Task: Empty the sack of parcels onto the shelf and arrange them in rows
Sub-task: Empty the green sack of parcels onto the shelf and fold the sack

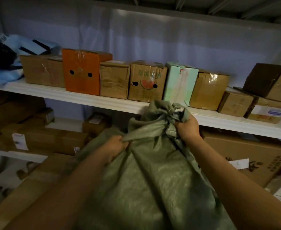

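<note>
Dim storeroom, white shelving against a pale wall. Nearest: green woven sack (146, 176), full and bulky, filling the lower centre, long axis running from the body up and away toward the shelf edge, tied neck at the far end. Left hand (115, 146) clenched on a pinch of cloth at the sack's shoulder, left of the neck and nearer the body. Right hand (188, 126) fisted round the gathered neck (168, 112) just under the knot, farther out and higher. Neck about level with the front lip of the middle shelf (103, 100), touching it or just short, cannot tell. Mouth knotted shut, nothing emptied. Judgement: next lift goes up and forward over the lip, right hand leading. Beyond, one row of boxes along the back: orange box (81, 72), watermelon-print box (146, 82), pale green box (178, 82). Front strip of shelf bare. Lower shelf beneath: more cartons (42, 138), dark.
</note>
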Demonstrator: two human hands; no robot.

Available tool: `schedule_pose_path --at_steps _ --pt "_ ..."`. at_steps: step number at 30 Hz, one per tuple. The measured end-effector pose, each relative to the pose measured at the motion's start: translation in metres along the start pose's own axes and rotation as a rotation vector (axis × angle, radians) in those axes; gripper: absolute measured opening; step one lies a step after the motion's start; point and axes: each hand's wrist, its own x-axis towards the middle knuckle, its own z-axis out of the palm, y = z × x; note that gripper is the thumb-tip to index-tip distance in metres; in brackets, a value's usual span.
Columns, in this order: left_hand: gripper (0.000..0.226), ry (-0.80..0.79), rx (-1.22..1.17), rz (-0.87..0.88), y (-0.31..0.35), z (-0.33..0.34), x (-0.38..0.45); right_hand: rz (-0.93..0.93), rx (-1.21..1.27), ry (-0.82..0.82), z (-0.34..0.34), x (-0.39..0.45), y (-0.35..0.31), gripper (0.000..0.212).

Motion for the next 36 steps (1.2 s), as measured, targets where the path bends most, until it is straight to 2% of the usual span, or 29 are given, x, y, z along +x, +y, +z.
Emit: schedule_pose_path --at_steps 1,3,4,6,7,9,11,14,16,18,21,23,25,27,28,29,31,32,34,36 --pt "0.044 -0.075 0.055 -0.005 -0.003 -0.001 -0.006 0.002 0.015 0.002 -0.002 -0.001 -0.002 0.039" --pt "0.083 -0.295 -0.058 0.004 0.014 -0.009 -0.018 -0.009 0.013 0.059 -0.008 0.007 -0.007 0.039" --pt "0.100 -0.331 -0.118 0.021 0.028 -0.014 -0.024 -0.017 0.007 0.095 -0.011 0.013 -0.009 0.040" --pt "0.135 -0.182 -0.060 0.124 0.061 -0.019 -0.029 -0.025 0.010 0.153 -0.015 0.017 -0.016 0.044" --pt "0.144 -0.099 0.014 0.209 0.076 -0.014 -0.034 -0.028 0.027 0.169 -0.013 0.015 -0.018 0.047" --pt "0.146 -0.024 0.140 0.403 0.091 0.010 -0.038 -0.038 0.073 0.149 -0.007 0.007 -0.023 0.051" --pt "0.146 -0.032 0.217 0.497 0.096 0.045 -0.041 -0.033 0.073 0.051 0.000 -0.003 -0.026 0.056" --pt "0.149 0.047 0.228 0.488 0.090 0.082 -0.032 0.189 0.369 -0.336 -0.005 -0.017 -0.035 0.067" --pt "0.145 0.149 0.128 0.461 0.085 0.098 -0.023 0.280 0.617 -0.560 -0.018 -0.026 -0.037 0.055" --pt "0.130 0.229 0.026 0.451 0.084 0.110 -0.020 0.243 0.636 -0.647 -0.035 -0.028 -0.028 0.057" --pt "0.081 0.342 -0.019 0.426 0.086 0.115 -0.017 0.200 0.404 -0.698 -0.071 -0.018 -0.003 0.071" --pt "0.057 0.418 -0.030 0.411 0.090 0.112 -0.016 0.171 0.248 -0.627 -0.101 -0.012 0.023 0.078" --pt "0.045 0.469 -0.023 0.413 0.092 0.107 -0.018 0.195 0.061 -0.678 -0.123 -0.010 0.060 0.101" --pt "0.041 0.521 -0.026 0.446 0.094 0.105 -0.021 0.257 -0.304 -0.786 -0.121 -0.023 0.095 0.119" --pt "0.040 0.536 -0.034 0.460 0.095 0.104 -0.023 0.245 -0.528 -0.797 -0.112 -0.028 0.121 0.116" --pt "0.040 0.547 -0.032 0.465 0.096 0.105 -0.024 0.241 -0.733 -0.774 -0.102 -0.035 0.137 0.100" --pt "0.035 0.559 0.015 0.463 0.094 0.104 -0.023 0.266 -0.929 -0.643 -0.089 -0.043 0.151 0.053" --pt "0.032 0.569 0.040 0.460 0.093 0.102 -0.024 0.225 -0.920 -0.592 -0.089 -0.042 0.152 0.039" --pt "0.031 0.612 0.080 0.469 0.093 0.095 -0.027 0.144 -0.775 -0.495 -0.099 -0.026 0.137 0.028" --pt "0.032 0.651 0.121 0.463 0.093 0.091 -0.032 0.119 -0.521 -0.249 -0.114 -0.005 0.111 0.026"
